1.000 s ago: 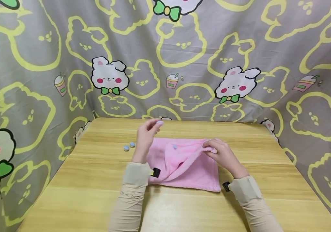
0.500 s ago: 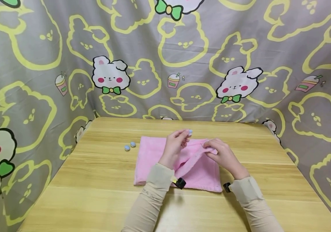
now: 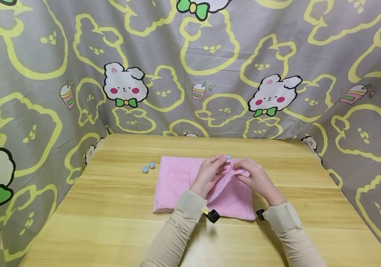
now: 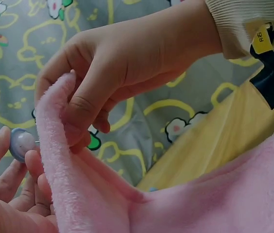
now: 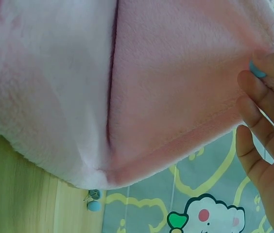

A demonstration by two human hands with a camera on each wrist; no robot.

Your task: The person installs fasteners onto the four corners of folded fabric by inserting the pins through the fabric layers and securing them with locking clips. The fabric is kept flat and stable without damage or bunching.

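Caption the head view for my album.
Left grip pinches a blue piece beside pink cloth in the right grip; two more lie on the table.

I logged the pink plush cloth (image 3: 172,181) lying near the middle of the pale wooden table (image 3: 93,222). Left of it, by its far left corner: two small rounded blue pieces (image 3: 145,169) side by side, the right one slightly farther back. The bare left hand (image 3: 210,173) was over the cloth, left of the bare right hand (image 3: 254,176), which held up the cloth's edge. In the left: a round blue disc (image 4: 18,144), just beside that edge. The grey printed fabric curtain (image 3: 170,48) hung behind the table and along both sides.
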